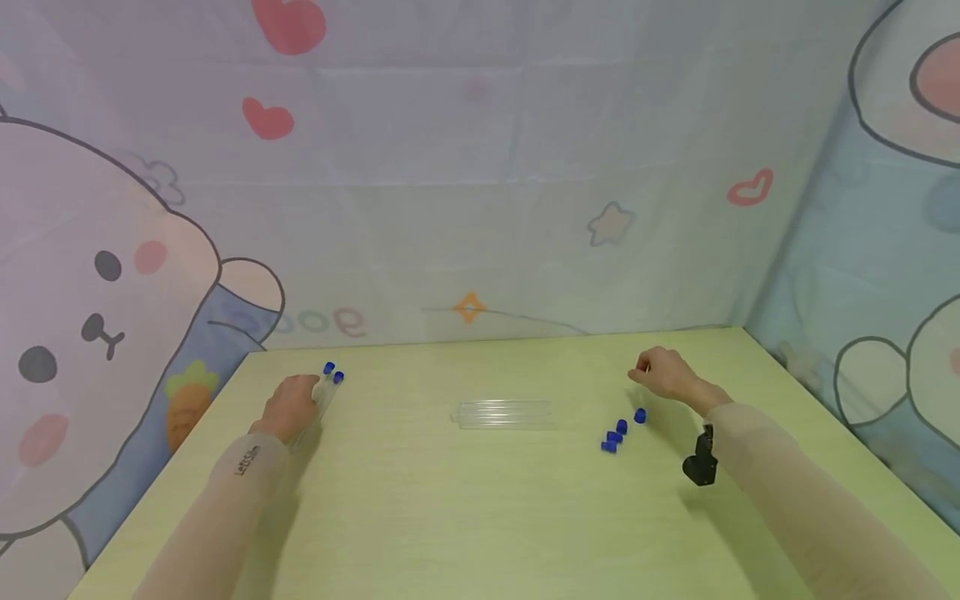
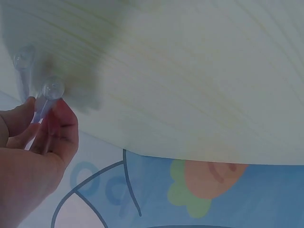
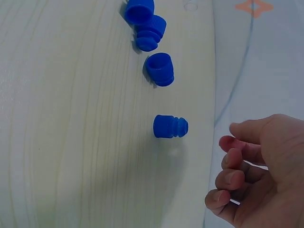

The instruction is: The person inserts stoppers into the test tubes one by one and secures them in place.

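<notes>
At the table's left side my left hand [image 1: 288, 407] pinches a clear test tube [image 2: 52, 89] between thumb and fingers. A second clear tube [image 2: 23, 59] shows beside it in the left wrist view; whether the hand touches that one is unclear. Two blue stoppers [image 1: 339, 377] top these tubes at their far ends. Over on the right, my right hand [image 1: 666, 375] hovers with loosely curled fingers and nothing in them. Closest to it lies a ribbed blue stopper [image 3: 170, 127]; several more blue stoppers [image 3: 160, 69] trail off from it in a line.
Several clear tubes [image 1: 502, 414] lie side by side at the middle of the pale wooden table [image 1: 450, 517]. A printed cloth [image 1: 480, 167] hangs behind the table's back edge and along its sides. A black device [image 1: 701, 458] is strapped at the right wrist.
</notes>
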Tool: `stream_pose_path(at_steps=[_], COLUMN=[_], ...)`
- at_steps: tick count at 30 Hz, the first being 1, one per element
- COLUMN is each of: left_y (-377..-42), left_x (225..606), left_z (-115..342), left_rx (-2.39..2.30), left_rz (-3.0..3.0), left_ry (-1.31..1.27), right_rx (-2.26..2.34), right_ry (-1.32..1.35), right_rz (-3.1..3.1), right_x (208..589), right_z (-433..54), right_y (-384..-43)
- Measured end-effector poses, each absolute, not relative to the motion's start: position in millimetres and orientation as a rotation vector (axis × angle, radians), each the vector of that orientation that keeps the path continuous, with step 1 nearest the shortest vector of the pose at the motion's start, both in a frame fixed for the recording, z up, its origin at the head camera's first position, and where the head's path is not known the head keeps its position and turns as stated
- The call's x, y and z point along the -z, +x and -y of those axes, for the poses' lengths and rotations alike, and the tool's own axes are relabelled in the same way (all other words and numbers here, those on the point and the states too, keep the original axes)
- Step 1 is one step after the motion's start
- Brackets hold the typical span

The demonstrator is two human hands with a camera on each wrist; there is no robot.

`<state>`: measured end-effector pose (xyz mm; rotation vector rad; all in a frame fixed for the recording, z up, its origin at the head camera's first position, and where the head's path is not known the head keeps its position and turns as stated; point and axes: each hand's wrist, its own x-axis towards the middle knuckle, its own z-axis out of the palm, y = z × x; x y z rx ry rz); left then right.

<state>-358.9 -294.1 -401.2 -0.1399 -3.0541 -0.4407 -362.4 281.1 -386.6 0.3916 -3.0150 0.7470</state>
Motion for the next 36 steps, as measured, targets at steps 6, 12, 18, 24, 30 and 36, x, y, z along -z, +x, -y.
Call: stream_pose_path(at_steps=[6, 12, 18, 24, 30, 36], left_y=[-360.4, -360.9, -358.3, -357.6, -356.8, -354.8], left_x=[405.5, 409.7, 410.5, 410.2, 408.3, 406.5], left_z=[295.9, 298.8, 299.7, 299.4, 300.9, 301.1], left_rx=[0.42, 0.423, 0.414, 0.414, 0.421, 0.416], left_rz=[3.062, 3.079, 3.065, 3.065, 3.07, 3.087], left_ry=[-0.145, -0.13, -0.144, -0.155, -0.162, -0.165], right_rx=[-0.793, -0.834, -0.818, -0.833, -0.805, -0.789], right_ry=[0.442, 0.383, 0.352, 0.368, 0.404, 0.409], right_rz=[3.198, 3.397, 3.466, 3.436, 3.397, 3.388], right_x=[386.9, 388.8, 389.4, 392.2, 392.9, 393.6], right_z=[-286.4, -287.6, -284.6, -284.3, -282.9, -282.0], right_y=[-360.3, -361.1, -358.5, -357.1, -357.5, -358.0])
